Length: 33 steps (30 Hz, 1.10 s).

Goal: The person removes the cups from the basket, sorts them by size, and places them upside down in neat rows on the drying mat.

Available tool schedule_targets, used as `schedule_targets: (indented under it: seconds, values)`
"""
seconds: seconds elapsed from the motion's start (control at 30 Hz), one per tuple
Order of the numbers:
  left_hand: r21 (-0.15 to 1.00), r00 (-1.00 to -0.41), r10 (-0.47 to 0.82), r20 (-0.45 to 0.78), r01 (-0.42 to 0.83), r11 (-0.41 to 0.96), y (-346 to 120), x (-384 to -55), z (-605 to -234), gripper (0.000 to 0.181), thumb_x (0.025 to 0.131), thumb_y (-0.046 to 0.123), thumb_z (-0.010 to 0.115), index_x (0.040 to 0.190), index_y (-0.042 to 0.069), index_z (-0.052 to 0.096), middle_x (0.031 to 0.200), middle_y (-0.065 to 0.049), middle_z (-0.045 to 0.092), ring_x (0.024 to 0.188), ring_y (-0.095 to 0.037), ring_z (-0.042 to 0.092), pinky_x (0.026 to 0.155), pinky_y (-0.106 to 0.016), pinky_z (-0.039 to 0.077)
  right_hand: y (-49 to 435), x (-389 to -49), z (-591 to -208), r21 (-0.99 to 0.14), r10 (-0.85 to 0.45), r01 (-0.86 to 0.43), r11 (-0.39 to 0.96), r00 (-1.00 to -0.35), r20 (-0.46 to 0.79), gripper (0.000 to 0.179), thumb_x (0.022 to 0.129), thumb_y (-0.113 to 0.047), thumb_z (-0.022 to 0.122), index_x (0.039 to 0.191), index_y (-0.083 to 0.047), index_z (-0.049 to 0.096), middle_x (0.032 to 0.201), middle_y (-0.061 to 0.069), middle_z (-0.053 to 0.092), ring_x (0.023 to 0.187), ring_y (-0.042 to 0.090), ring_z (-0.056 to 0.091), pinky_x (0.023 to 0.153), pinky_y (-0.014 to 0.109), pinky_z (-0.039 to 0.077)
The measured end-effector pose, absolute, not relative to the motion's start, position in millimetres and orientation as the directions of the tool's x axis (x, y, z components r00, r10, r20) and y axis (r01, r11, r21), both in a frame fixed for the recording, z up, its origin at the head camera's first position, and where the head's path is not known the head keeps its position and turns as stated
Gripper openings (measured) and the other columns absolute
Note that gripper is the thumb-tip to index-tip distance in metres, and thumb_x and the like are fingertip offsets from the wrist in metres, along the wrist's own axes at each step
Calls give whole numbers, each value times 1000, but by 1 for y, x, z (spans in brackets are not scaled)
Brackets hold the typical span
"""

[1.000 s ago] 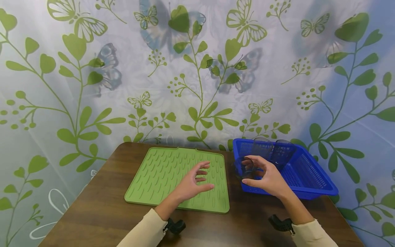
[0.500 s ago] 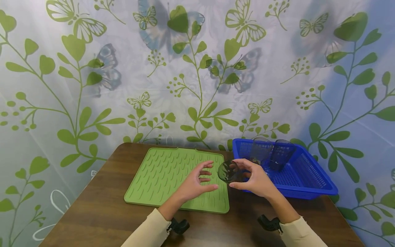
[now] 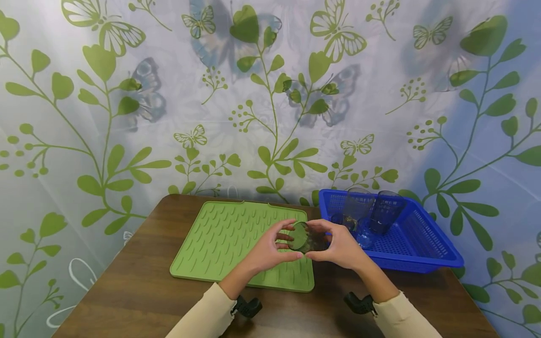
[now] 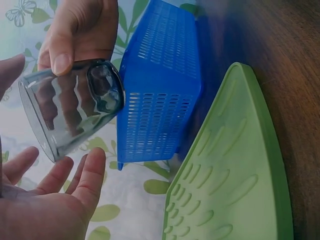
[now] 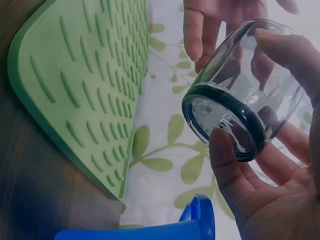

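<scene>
1. Moved since the earlier frames: your right hand (image 3: pixel 338 244) has carried the tinted glass (image 3: pixel 310 238) leftward from the basket's near-left edge to your left hand (image 3: pixel 270 249).
2. Your right hand grasps the glass, thumb and fingers around its side. It is tipped sideways between your hands, mouth toward your left, base toward your right; fingers show through its wall.
3. Your left hand is unclenched, thumb and fingers spread about the mouth. Whether a fingertip touches the rim, you cannot tell.
4. Right of your right hand and farther off, the blue basket (image 3: pixel 416 264) contains two tall dark glasses (image 3: pixel 386 213), side by side, and at least one shorter glass (image 3: pixel 365 233) in front.
5. Below your left hand and extending left lies the ridged green mat (image 3: pixel 228 244), on the wooden table (image 3: pixel 304 319).
</scene>
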State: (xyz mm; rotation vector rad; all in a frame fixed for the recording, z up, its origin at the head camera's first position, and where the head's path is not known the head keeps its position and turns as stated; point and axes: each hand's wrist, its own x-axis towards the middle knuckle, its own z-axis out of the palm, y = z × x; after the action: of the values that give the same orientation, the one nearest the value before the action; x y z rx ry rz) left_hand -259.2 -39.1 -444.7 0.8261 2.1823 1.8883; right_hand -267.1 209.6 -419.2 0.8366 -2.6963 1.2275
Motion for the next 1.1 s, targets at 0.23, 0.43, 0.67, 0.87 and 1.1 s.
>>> schedule_targets:
  seconds: [0.23,0.43,0.67,0.87,1.1]
  values:
    - [946,-845,484,227,310,98,-38,-263,-443,78,88,23,83,155,26,43,145,-10,50,120,-27,62,99,-40,57,205,-269,-415,-673,-485,-514,532,-837,256,74,76,-38,92,140,-14,61,131,1,68,119,27,64,99,58,55]
    - [948,-846,488,216,302,104,-38,-264,-441,75,89,22,82,154,24,44,142,-12,52,115,-27,64,98,-44,57,203,-271,-413,-654,-503,-522,548,-830,241,74,76,-40,91,139,-16,61,130,-3,68,118,22,65,97,50,57]
    - [943,-843,486,231,317,104,-39,-267,-442,68,90,19,80,151,20,48,139,-14,54,112,-30,66,94,-38,59,200,-269,-410,-648,-510,-525,552,-827,235,72,75,-41,91,138,-19,63,132,-4,68,121,20,65,98,46,57]
    - [952,-847,473,242,302,54,-41,-268,-442,67,90,15,80,150,15,49,138,-17,55,115,-39,64,97,-46,57,199,-269,-408,-622,-504,-548,560,-820,270,71,76,-44,91,137,-23,63,132,-6,68,117,18,66,92,41,58]
    - [955,-850,448,276,297,-25,-50,-269,-444,67,89,10,79,148,16,49,140,-17,54,119,-36,62,99,-41,57,198,-270,-412,-692,-445,-523,498,-839,315,69,76,-38,92,138,-27,62,136,-5,66,118,24,65,92,44,55]
